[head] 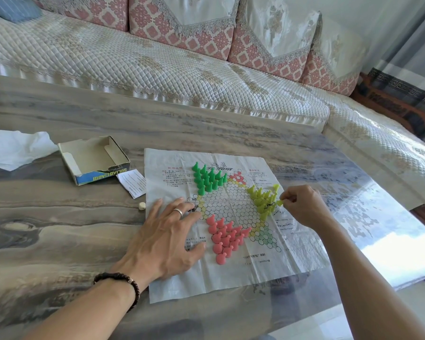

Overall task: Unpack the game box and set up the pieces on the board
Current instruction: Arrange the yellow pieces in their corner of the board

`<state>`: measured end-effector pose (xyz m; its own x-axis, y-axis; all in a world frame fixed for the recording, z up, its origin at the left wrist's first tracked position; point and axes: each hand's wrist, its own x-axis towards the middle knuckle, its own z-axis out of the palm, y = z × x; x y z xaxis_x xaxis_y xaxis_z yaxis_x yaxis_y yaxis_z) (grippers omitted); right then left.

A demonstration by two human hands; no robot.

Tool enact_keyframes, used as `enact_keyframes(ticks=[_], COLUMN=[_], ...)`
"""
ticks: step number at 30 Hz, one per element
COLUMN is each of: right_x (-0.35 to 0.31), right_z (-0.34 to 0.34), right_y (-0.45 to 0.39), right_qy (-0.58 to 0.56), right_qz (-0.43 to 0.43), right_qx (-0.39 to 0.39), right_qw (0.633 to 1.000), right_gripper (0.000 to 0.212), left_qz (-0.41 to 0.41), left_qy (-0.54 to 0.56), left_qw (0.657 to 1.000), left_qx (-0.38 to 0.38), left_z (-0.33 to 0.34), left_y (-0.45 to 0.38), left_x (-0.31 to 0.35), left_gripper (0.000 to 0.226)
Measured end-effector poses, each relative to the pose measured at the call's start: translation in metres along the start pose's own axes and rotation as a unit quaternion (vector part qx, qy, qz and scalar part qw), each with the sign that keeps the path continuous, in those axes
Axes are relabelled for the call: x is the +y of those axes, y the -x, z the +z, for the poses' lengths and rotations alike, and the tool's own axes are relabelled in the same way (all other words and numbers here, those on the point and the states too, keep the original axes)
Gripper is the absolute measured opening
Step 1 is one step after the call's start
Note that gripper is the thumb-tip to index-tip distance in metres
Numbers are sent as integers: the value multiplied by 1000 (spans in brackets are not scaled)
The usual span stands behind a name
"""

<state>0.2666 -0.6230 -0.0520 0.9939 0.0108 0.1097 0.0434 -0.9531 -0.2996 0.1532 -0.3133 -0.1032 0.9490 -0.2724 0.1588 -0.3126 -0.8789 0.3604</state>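
Note:
A paper game board [231, 273] with a star of hexagon cells lies flat on the table. Green pawns [207, 177] fill its upper left point, pink pawns [225, 238] its lower point, yellow-green pawns [264, 198] its right point. My right hand [303, 204] pinches one yellow-green pawn [279, 202] at the edge of that group. My left hand [166, 235] lies flat with fingers spread on the board's left side. The game box [95, 159], open with nothing inside, sits to the upper left.
A folded leaflet [132, 181] and a small white die [142, 205] lie between box and board. A crumpled white plastic bag [12, 148] lies at the far left. A quilted sofa [157, 67] runs behind the marble table [59, 229]; the table edge is at right.

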Motion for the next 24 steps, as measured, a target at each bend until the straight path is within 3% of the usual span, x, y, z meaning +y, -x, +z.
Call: enact_keyframes(ticks=[12,16,24], right_x=[5,8,15], right_z=[10,12,9], right_y=[-1,-1,-4], right_qy=[-39,-29,-43], right_qz=[34,42,50], right_qx=[-16,-23,-51], right_qw=[999,998,997], right_gripper=[16,5,12], left_qz=[0,1,1], left_qy=[3,5,2], left_qw=[1000,1000,1000], left_qx=[1,1,-1], left_z=[0,-1,0], left_y=[0,1,0], left_x=[1,1,1], left_gripper=[73,73,74])
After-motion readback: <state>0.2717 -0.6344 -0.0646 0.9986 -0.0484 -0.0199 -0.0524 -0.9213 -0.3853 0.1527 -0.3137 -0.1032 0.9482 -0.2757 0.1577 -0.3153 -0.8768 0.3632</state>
